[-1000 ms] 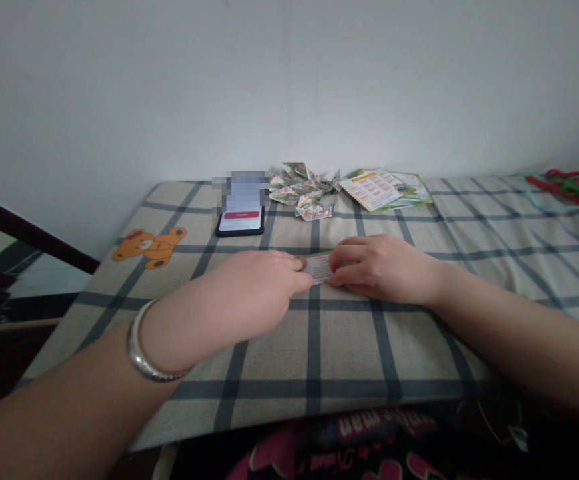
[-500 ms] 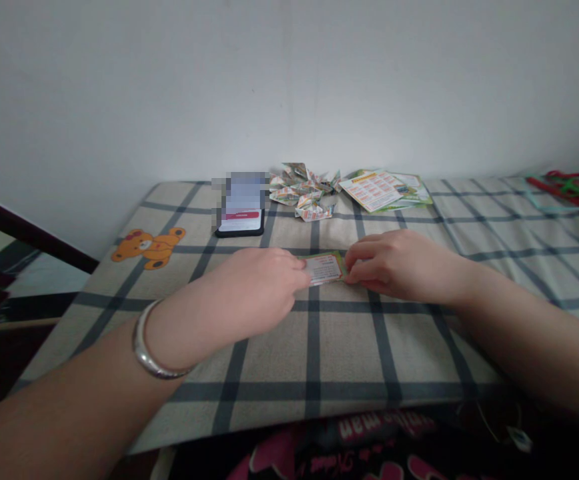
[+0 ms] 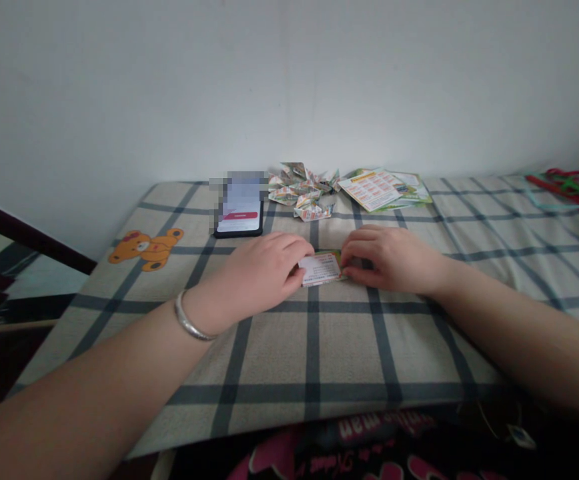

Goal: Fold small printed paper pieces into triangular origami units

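Observation:
A small folded piece of printed paper point(image 3: 321, 269), white with a green edge and lines of text, lies on the checked tablecloth between my hands. My left hand point(image 3: 269, 270), with a silver bangle at the wrist, has its fingers and thumb closed on the paper's left end. At the right end, my right hand point(image 3: 387, 260) pinches the paper between thumb and fingers. Behind the paper sits a group of folded paper pieces point(image 3: 302, 190). Flat printed leaflets point(image 3: 377, 191) lie to the right of that group.
A phone point(image 3: 238, 217) with its screen lit lies left of the folded pieces. An orange bear figure point(image 3: 147, 248) is on the cloth point(image 3: 279, 353) at the left. Red and green strips point(image 3: 569, 190) lie at the far right. A wall point(image 3: 289, 87) rises behind the table.
My left hand has turned, its wrist shifting to the right and up, with the thumb now showing at the paper's left edge. More of the paper's printed face is visible. My right hand moved slightly left.

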A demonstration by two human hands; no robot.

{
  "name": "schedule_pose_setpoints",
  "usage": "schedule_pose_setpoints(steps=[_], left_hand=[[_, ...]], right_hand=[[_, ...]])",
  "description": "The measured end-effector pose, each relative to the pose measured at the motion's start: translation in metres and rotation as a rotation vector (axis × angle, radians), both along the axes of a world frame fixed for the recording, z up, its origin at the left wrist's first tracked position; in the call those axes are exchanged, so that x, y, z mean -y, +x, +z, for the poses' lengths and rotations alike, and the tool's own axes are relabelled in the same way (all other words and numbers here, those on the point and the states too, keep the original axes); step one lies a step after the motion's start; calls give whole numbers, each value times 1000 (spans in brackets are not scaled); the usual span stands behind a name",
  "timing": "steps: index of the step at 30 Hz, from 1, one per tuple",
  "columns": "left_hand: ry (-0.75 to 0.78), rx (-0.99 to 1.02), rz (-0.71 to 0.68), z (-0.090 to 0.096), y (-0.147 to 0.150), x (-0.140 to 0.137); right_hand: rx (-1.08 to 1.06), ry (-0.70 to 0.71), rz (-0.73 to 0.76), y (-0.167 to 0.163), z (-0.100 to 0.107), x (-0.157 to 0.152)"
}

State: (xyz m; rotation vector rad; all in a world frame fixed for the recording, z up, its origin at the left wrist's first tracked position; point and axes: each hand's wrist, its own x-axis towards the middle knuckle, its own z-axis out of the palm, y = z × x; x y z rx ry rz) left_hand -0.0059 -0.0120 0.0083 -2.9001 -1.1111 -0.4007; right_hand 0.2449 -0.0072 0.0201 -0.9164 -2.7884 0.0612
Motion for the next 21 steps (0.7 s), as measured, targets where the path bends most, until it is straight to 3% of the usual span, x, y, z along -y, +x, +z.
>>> schedule_pose_setpoints(steps=[10,16,21], left_hand=[[-30,22,-1,-5,-3,0],[-80,132,-53,-4,-1,1],[-25,255,-126,-5,-1,1]], right_hand=[[-48,110,-51,-4,-11,-1],[-183,32,-148,-7,-14,-1],[-298,4,-175,-9,-14,1]])
